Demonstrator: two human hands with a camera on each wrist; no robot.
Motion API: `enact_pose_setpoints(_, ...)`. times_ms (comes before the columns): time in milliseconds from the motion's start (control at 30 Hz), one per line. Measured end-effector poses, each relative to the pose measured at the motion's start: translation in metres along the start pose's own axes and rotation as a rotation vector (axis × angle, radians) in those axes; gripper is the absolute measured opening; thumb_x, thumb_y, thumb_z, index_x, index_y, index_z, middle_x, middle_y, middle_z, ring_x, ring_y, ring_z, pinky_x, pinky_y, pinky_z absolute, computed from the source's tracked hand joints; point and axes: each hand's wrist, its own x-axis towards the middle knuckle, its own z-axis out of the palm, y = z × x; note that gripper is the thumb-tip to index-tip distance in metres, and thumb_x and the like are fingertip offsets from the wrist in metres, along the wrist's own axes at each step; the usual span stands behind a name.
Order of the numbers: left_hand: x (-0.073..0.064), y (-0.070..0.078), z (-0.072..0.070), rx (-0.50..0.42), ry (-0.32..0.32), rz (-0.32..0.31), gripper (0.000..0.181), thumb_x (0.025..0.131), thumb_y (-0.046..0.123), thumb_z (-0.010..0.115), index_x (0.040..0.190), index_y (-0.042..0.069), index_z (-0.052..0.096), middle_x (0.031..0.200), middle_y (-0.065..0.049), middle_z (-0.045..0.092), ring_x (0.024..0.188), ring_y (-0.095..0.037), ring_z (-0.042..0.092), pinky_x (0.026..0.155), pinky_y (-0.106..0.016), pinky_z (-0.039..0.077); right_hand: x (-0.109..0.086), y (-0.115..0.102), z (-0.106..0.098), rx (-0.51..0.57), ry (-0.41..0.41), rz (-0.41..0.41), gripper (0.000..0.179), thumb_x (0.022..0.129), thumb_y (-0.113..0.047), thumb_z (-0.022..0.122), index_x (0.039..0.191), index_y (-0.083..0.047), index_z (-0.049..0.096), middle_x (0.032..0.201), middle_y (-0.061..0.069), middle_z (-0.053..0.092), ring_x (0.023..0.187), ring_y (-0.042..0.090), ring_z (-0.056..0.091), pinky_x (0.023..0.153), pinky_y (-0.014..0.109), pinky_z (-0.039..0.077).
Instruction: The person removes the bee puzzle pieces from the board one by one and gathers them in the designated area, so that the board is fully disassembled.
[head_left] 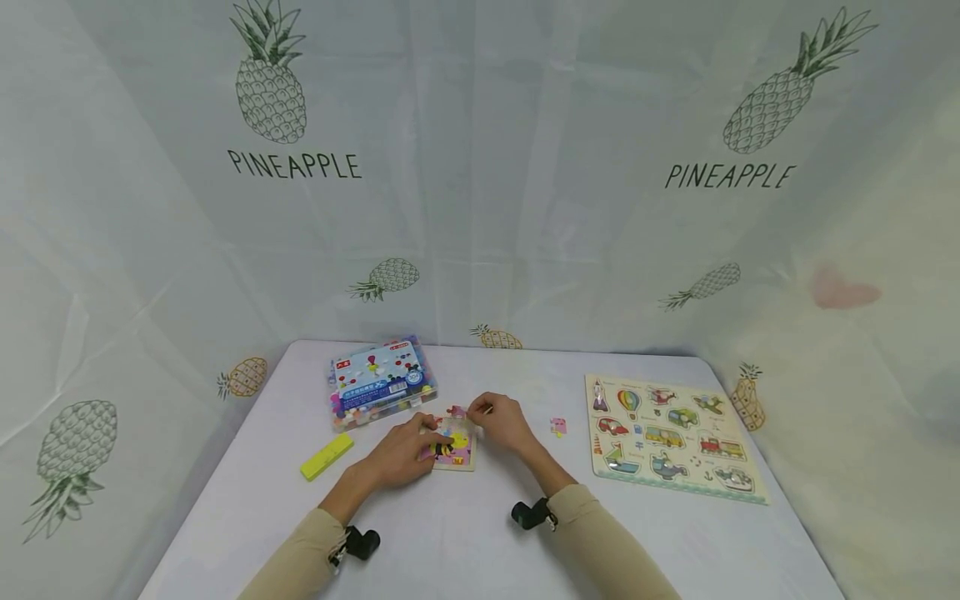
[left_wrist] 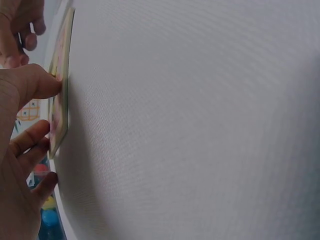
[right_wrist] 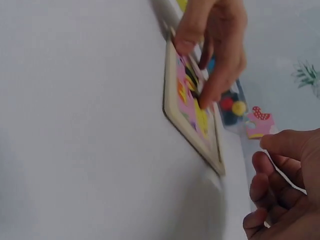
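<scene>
Pink and red, a small puzzle piece [right_wrist: 260, 125] is pinched between the thumb and fingertips of the right hand [head_left: 502, 419], held up near the far edge of a square puzzle tray [right_wrist: 171, 85] and apart from it. The left hand [head_left: 399, 454] lies over the tray's left side, fingers spread rather than curled — thumb at the rim, index finger stretched out onto the fitted pieces. These show a yellow and black bee on pink. The tray lies flat on the white table [head_left: 465, 542].

Off to the right sits a loose pink piece [head_left: 558, 427] with a yellow tab, then a large vehicle board [head_left: 645, 482] carrying a rocket, a balloon, a bus and a train. To the left are a yellow block [head_left: 327, 457] and, farther back, a clear box [head_left: 382, 375] of colourful bits under a blue label. Pale cloth [head_left: 480, 183] printed with pineapples hangs behind — creased in places.
</scene>
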Motion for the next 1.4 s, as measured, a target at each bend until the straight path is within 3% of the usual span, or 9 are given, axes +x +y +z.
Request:
enact_pose_setpoints(333, -0.001, 0.002, -0.003, -0.01, 0.001, 0.007, 0.039, 0.091, 0.015, 0.068, 0.13, 0.023, 0.07, 0.131, -0.011, 0.052, 0.111, -0.026, 0.055, 0.099, -0.052, 0.045, -0.007, 0.024, -0.049, -0.05, 0.125, 0.025, 0.005, 0.09, -0.019, 0.075, 0.091, -0.015, 0.073, 0.082, -0.004, 0.07, 0.071, 0.01, 0.061, 0.063, 0.028, 0.049)
enact_pose_setpoints(700, 0.0, -0.004, 0.002, 0.019, 0.001, -0.012, 0.039, 0.092, 0.022, 0.066, 0.131, 0.028, 0.069, 0.134, -0.008, 0.051, 0.115, -0.023, 0.055, 0.103, -0.051, 0.043, -0.029, 0.055, -0.091, -0.129, 0.105, 0.143, 0.005, 0.09, -0.014, 0.075, 0.093, -0.011, 0.075, 0.08, -0.001, 0.068, 0.068, 0.013, 0.058, 0.057, 0.027, 0.046)
enact_pose_setpoints(933, 0.0, -0.004, 0.002, -0.011, -0.001, -0.015, 0.039, 0.093, 0.021, 0.066, 0.131, 0.028, 0.069, 0.134, -0.008, 0.051, 0.116, -0.024, 0.054, 0.103, -0.052, 0.042, -0.035, 0.064, -0.097, -0.196, 0.076, 0.199, 0.006, 0.089, -0.012, 0.075, 0.094, -0.008, 0.075, 0.081, 0.001, 0.067, 0.071, 0.014, 0.057, 0.06, 0.027, 0.045)
enact_pose_setpoints(1067, 0.0, -0.003, 0.002, -0.02, -0.006, -0.012, 0.039, 0.092, 0.019, 0.067, 0.131, 0.027, 0.069, 0.134, -0.009, 0.051, 0.115, -0.025, 0.054, 0.102, -0.052, 0.042, -0.038, 0.067, -0.097, -0.248, 0.073, 0.188, 0.007, 0.089, -0.012, 0.076, 0.094, -0.008, 0.076, 0.08, 0.0, 0.067, 0.071, 0.014, 0.056, 0.06, 0.026, 0.045)
enact_pose_setpoints(1400, 0.0, -0.002, 0.003, -0.023, -0.02, -0.031, 0.039, 0.093, 0.02, 0.065, 0.131, 0.028, 0.069, 0.135, -0.007, 0.05, 0.116, -0.023, 0.053, 0.104, -0.051, 0.042, -0.041, 0.07, -0.096, -0.25, 0.07, 0.16, 0.004, 0.089, -0.011, 0.075, 0.092, -0.008, 0.075, 0.078, -0.001, 0.062, 0.069, 0.014, 0.054, 0.059, 0.027, 0.043)
